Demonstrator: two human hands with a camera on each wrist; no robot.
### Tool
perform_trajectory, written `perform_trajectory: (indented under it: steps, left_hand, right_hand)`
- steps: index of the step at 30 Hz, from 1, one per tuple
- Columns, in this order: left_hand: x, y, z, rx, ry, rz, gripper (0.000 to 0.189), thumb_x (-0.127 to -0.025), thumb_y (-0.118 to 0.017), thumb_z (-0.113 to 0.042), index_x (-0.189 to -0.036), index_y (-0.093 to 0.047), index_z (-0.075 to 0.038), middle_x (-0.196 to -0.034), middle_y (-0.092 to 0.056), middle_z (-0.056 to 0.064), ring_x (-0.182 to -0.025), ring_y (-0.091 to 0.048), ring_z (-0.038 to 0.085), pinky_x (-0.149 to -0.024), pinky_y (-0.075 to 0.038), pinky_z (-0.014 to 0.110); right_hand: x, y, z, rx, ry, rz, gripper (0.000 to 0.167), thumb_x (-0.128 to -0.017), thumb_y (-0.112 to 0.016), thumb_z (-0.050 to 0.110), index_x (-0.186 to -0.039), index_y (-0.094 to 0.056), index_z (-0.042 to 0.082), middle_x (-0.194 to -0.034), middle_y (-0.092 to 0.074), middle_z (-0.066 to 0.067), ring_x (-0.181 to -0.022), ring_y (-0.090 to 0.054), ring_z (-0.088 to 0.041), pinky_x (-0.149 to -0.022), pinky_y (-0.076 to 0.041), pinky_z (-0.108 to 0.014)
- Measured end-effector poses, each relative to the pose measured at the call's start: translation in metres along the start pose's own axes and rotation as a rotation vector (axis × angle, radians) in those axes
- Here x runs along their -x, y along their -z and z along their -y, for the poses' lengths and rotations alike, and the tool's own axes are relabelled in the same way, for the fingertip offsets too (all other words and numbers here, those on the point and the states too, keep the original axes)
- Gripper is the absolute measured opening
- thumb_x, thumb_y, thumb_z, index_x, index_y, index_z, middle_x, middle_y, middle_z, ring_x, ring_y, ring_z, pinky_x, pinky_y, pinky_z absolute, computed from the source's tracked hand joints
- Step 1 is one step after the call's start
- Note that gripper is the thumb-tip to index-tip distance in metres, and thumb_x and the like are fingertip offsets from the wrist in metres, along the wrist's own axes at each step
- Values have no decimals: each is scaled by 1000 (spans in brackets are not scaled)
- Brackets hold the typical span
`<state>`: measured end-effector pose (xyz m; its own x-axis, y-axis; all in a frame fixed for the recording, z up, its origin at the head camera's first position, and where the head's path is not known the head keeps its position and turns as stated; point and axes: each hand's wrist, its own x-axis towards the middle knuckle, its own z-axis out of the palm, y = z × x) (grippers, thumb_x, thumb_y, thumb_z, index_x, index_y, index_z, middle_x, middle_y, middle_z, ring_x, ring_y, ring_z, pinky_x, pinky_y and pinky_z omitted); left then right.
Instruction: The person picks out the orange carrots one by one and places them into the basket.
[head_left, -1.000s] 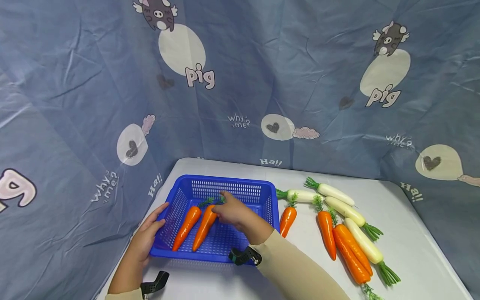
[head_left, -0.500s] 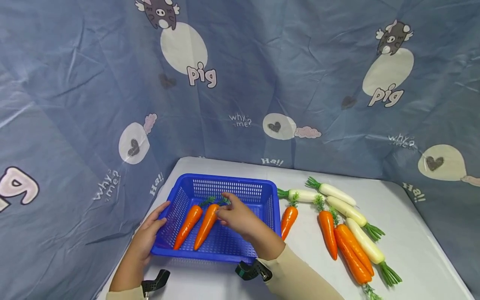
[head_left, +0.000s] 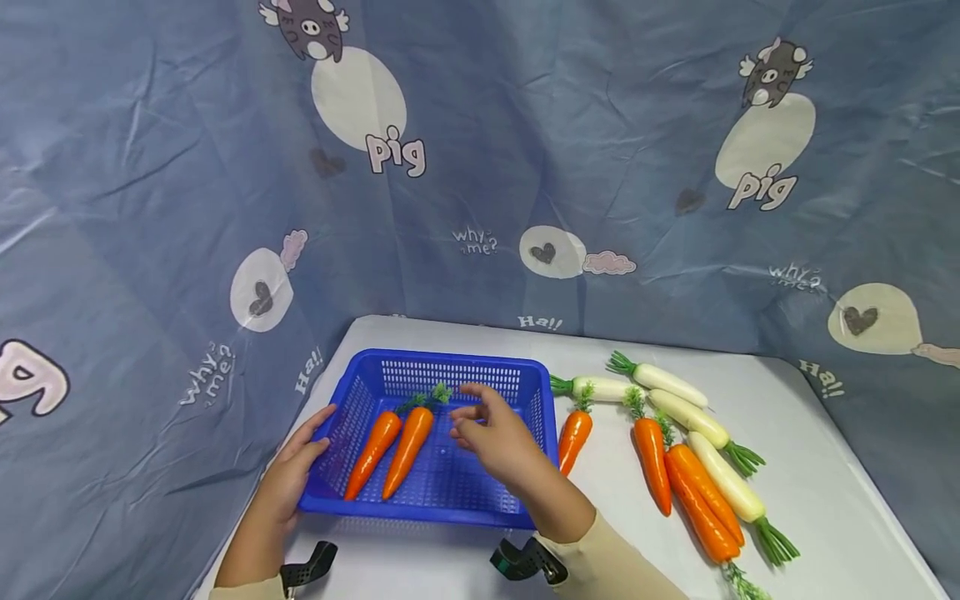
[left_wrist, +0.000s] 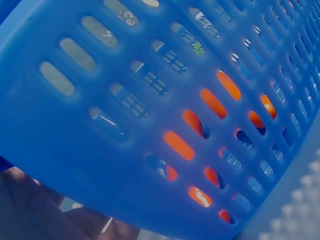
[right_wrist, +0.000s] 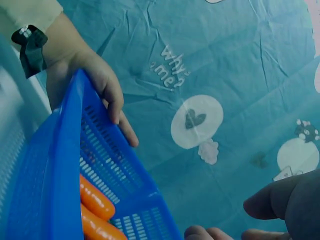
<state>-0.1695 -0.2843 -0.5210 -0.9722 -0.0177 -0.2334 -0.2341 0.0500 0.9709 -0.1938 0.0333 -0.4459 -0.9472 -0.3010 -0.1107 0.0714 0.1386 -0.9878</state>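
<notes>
A blue plastic basket [head_left: 457, 359] with slotted walls stands on the white table, and two orange carrots [head_left: 372, 455] with green tops lie side by side in its left half. My left hand [head_left: 287, 482] grips the basket's left rim; in the right wrist view its fingers reach over that edge. Over the basket's middle, just right of the nearer carrot [head_left: 408, 450], my right hand [head_left: 501, 440] is held with loosely bent, spread fingers and nothing between them. Through the slots in the left wrist view, orange carrot surface [left_wrist: 214, 103] shows.
Right of the basket, one carrot [head_left: 575, 440] lies close to its wall. Farther right are several more carrots [head_left: 652, 465] and several white radishes [head_left: 726, 479] with green stalks. A blue patterned cloth [head_left: 465, 167] hangs behind and beside the table [head_left: 832, 467].
My right hand has come away from the right-hand carrot in the basket and moved slightly right, its fingers spreading. That carrot's green top is now uncovered. My left hand stays on the rim.
</notes>
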Motion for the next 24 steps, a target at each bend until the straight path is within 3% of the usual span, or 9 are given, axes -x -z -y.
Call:
perform_trajectory:
  steps: [5, 8, 11, 17, 24]
  left_hand:
    - [1, 0, 1, -3, 1, 3, 55, -113, -34, -22, -167, -26, -31, -178, -4, 7, -156, -17, 43, -119, -25, 70]
    - [1, 0, 0, -13, -3, 6, 55, -113, -33, -23, -167, -25, -31, -177, -6, 8, -152, -24, 40, -111, -39, 53]
    - [1, 0, 0, -15, -10, 8, 55, -113, -32, -22, -167, -25, -30, -177, -8, 8, -147, -28, 36, -101, -42, 37]
    - [1, 0, 1, -8, -26, 12, 54, -113, -33, -23, -167, -26, -29, -176, -10, 9, -144, -30, 33, -98, -43, 34]
    - [0, 0, 2, -6, -10, 15, 55, -114, -32, -23, -167, -25, -31, -176, -9, 9, -144, -30, 34, -99, -43, 37]
  right_hand:
    - [6, 8, -4, 94, 37, -37, 49, -105, -59, 14, -153, -48, 17, -125, -66, -10, -112, -69, -29, -96, -59, -42]
    - [9, 12, -8, 190, 61, -61, 49, -105, -60, 19, -152, -49, 21, -127, -67, -4, -118, -66, -26, -97, -57, -44]
    - [13, 15, -10, 249, 79, -91, 47, -105, -61, 21, -150, -51, 22, -127, -67, 0, -121, -64, -24, -97, -56, -44]
    - [18, 23, -11, 214, 85, -160, 41, -104, -60, 19, -144, -56, 25, -122, -68, 1, -112, -64, -21, -92, -56, -41]
    - [19, 36, -15, 78, 97, -159, 40, -102, -59, 10, -142, -56, 14, -121, -65, -12, -109, -65, -27, -93, -58, -39]
